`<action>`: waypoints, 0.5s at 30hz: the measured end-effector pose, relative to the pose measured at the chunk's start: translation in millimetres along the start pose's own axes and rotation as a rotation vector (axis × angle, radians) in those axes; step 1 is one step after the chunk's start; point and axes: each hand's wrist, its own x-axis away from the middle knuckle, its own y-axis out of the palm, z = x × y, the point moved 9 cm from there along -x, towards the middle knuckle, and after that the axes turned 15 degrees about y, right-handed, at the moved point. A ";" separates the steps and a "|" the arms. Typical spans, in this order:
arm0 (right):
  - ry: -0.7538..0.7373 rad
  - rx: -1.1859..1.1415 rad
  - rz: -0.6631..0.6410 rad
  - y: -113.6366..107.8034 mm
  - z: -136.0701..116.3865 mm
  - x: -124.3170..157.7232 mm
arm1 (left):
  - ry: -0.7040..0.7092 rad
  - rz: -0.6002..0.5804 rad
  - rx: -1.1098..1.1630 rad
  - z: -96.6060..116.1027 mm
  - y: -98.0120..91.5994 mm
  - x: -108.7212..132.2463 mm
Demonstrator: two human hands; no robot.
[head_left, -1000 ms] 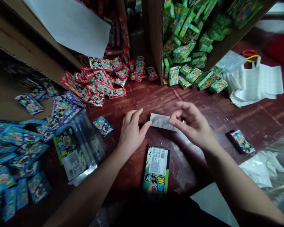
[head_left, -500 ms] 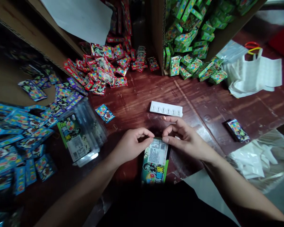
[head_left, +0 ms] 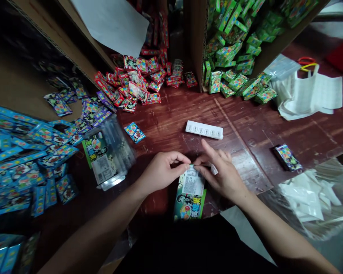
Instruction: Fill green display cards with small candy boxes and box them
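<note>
Looks partway through one packet [head_left: 190,199], flat at lower centre of frame, with both hands busy at its top edge. Gripping that edge between thumb and finger with left hand [head_left: 169,171]; pinching just beside with right hand [head_left: 221,171], index finger stretched out toward sticker strip [head_left: 204,129] at centre, apparently not touching. Done: printed label [head_left: 193,182] on packet. Left, probably: top edge to finish, with no round sticker visible there; cannot tell what lies under the fingertips.

Counts: one packet in hand, one label on it, one strip with six round marks in a row. One loose blue pack [head_left: 134,132], left of centre. One dark pack [head_left: 287,157] at right, maybe more beneath. One stack of similar packets [head_left: 104,167] at left, too overlapped to count. Four heaps of small packs: blue heap [head_left: 19,167] far left, purple heap [head_left: 93,110] upper left, red heap [head_left: 135,89] upper centre, green heap [head_left: 228,53] upper right. Dozens altogether, no reliable count per heap.
</note>
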 end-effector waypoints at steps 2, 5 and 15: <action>0.056 -0.056 -0.046 7.1 5.4 0.4 | 0.000 0.002 0.042 0.2 4.1 1.2; 0.067 -0.167 -0.115 14.5 8.4 3.8 | -0.032 -0.014 0.111 -6.1 6.5 4.1; 0.444 -0.866 0.172 18.0 63.0 53.0 | -0.100 0.710 0.299 -37.4 -58.9 81.9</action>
